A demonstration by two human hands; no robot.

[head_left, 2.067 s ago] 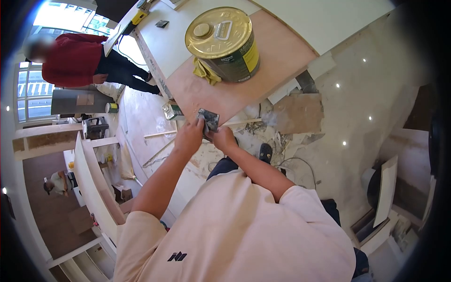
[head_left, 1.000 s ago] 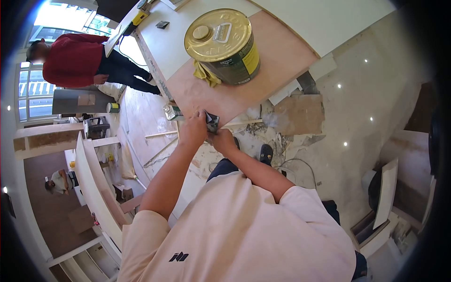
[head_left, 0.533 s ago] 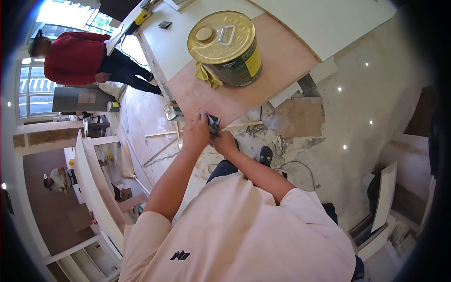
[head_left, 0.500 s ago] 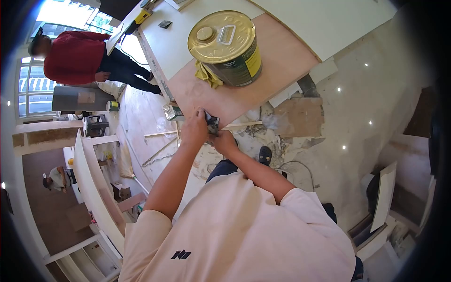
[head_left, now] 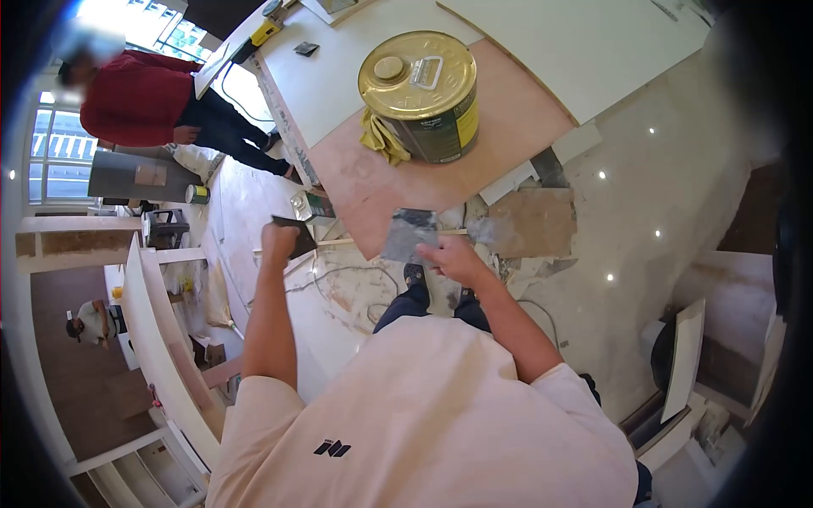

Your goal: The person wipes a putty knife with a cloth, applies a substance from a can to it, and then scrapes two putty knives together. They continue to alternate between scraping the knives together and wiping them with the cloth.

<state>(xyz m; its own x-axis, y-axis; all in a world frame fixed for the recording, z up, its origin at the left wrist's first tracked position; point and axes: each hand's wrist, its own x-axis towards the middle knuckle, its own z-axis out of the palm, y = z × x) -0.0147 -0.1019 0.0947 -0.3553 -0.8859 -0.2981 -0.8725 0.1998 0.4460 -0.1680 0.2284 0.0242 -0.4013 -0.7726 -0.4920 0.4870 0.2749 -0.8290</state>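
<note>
My left hand (head_left: pixel 278 240) is closed on a dark flat plate (head_left: pixel 296 237), held out to the left of the worktable's corner. Between the fingers and thumb of my right hand (head_left: pixel 450 257) is a grey, smeared flat scraper (head_left: pixel 410 235), at the near edge of the pinkish board (head_left: pixel 356 182). The two hands are well apart. On that board stands a large round can (head_left: pixel 423 102) with a gold lid and a dark and yellow label. A yellow cloth (head_left: pixel 384 140) lies against the can's left side.
A person in a red top (head_left: pixel 135 97) stands at the upper left beyond the table. Another person (head_left: pixel 91 322) is farther off at the left. A yellow tool (head_left: pixel 261 35) and a small dark plate (head_left: pixel 306 49) lie on the table. Below it, a cable (head_left: pixel 364 269) crosses the littered floor.
My hands, together at the board's corner before, have come apart. The left has moved left with the dark plate, the right slightly right, and the scraper now shows its flat face.
</note>
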